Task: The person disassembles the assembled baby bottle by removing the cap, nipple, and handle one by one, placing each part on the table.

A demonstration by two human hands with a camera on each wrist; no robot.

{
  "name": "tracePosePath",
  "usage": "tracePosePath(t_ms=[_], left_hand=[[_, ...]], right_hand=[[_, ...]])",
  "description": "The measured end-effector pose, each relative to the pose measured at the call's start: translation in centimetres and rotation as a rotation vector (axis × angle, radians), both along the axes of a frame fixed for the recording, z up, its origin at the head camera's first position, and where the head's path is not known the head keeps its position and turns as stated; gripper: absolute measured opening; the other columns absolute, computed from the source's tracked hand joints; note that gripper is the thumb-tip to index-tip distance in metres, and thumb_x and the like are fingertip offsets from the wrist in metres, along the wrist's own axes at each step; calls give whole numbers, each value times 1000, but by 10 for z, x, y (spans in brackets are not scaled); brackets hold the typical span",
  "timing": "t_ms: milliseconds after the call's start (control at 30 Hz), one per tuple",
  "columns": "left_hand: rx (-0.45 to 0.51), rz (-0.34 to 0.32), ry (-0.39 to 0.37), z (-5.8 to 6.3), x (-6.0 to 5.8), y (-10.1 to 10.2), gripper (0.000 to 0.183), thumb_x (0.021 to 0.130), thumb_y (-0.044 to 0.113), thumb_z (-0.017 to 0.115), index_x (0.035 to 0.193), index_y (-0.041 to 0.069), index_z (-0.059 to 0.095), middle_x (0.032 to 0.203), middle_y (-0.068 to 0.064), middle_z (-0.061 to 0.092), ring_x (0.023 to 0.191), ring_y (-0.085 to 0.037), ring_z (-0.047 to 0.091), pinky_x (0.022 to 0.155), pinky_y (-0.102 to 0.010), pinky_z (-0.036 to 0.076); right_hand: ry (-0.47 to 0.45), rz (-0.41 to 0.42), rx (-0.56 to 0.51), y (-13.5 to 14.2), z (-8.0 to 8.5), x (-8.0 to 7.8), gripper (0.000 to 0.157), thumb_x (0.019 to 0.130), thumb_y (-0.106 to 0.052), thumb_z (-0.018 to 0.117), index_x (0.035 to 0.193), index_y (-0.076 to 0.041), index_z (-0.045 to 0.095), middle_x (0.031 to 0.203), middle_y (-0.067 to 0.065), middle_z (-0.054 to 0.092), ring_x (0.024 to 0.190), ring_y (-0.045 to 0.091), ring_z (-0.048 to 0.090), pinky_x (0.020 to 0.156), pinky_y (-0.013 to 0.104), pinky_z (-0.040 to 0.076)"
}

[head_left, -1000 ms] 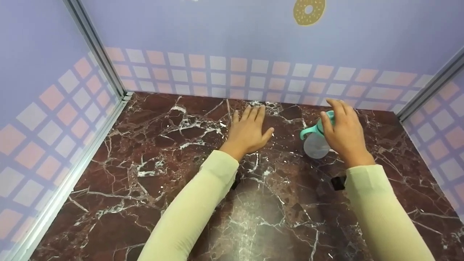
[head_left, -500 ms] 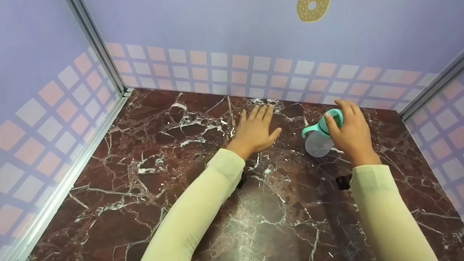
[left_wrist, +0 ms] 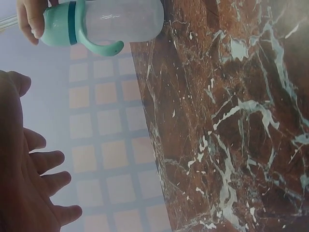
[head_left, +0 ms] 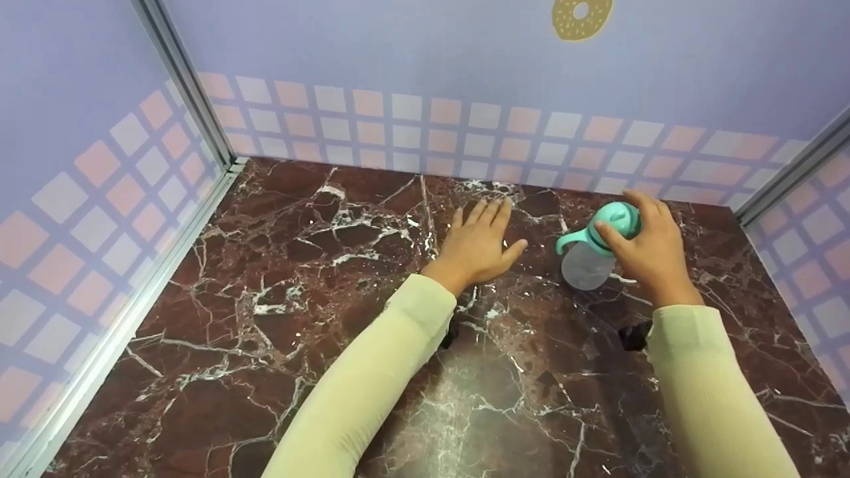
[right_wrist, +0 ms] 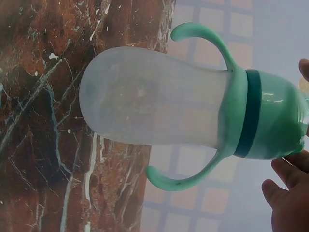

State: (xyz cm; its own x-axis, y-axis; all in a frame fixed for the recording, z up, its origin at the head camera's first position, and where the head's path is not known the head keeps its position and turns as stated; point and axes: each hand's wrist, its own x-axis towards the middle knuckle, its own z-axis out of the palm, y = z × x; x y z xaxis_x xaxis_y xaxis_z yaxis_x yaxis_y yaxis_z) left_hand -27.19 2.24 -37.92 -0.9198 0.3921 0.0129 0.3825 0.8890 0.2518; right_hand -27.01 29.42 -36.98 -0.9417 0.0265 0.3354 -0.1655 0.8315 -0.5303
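In the head view, a baby bottle (head_left: 589, 264) with a cloudy clear body, green lid and curved side handles stands roughly upright at the right. My right hand (head_left: 654, 249) grips its lid from the right side, thumb in front and fingers behind. The right wrist view shows both handles of the bottle (right_wrist: 154, 96) and fingers (right_wrist: 289, 174) at the lid. Whether the base touches the table cannot be told. My left hand (head_left: 475, 249), palm down with spread fingers, is apart from the bottle to its left and holds nothing.
A dark red marble-patterned tabletop (head_left: 219, 318) lies under both hands. Behind it rises a lilac wall (head_left: 398, 60) with pink and white squares and a donut picture (head_left: 582, 16). Side panels with metal corner strips (head_left: 189, 86) bound the left and right.
Both hands have shifted slightly right in the head view. The bottle's lid top, which looked like a hollow ring, now shows a rounded dome. The right hand keeps its hold.
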Motion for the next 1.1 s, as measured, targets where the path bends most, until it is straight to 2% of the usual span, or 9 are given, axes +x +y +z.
tracePosePath(t_ms=[233, 533, 733, 1100], left_hand=[[17, -5, -5, -4, 2, 0, 78, 97, 64, 20, 157, 19, -2, 164, -3, 11, 152, -24, 8, 122, -51, 6], [32, -6, -15, -9, 3, -1, 78, 98, 64, 22, 157, 18, 1, 163, -4, 13, 151, -25, 10, 121, -52, 8], [48, -12, -43, -11, 3, -1, 79, 97, 66, 21, 157, 19, -1, 163, -3, 13, 152, -25, 10, 122, -50, 9], [175, -13, -111, -13, 3, 0, 80, 96, 67, 24, 157, 19, 3, 163, -4, 14, 151, -25, 13, 122, -48, 12]], right_hand=[[-25, -9, -42, 2, -6, -3, 75, 85, -47, 70, 145, -12, 42, 138, 23, 47, 117, 43, 47, 97, 60, 38], [-70, -15, -80, 3, -6, -3, 74, 86, -46, 69, 143, -8, 41, 137, 22, 47, 119, 42, 48, 98, 59, 40], [-61, -22, -78, 1, -5, -4, 72, 86, -45, 69, 141, -6, 43, 137, 22, 49, 119, 41, 49, 98, 58, 40], [-26, -11, -74, -1, -7, -1, 73, 85, -48, 70, 140, -7, 45, 135, 19, 51, 117, 39, 51, 96, 55, 43]])
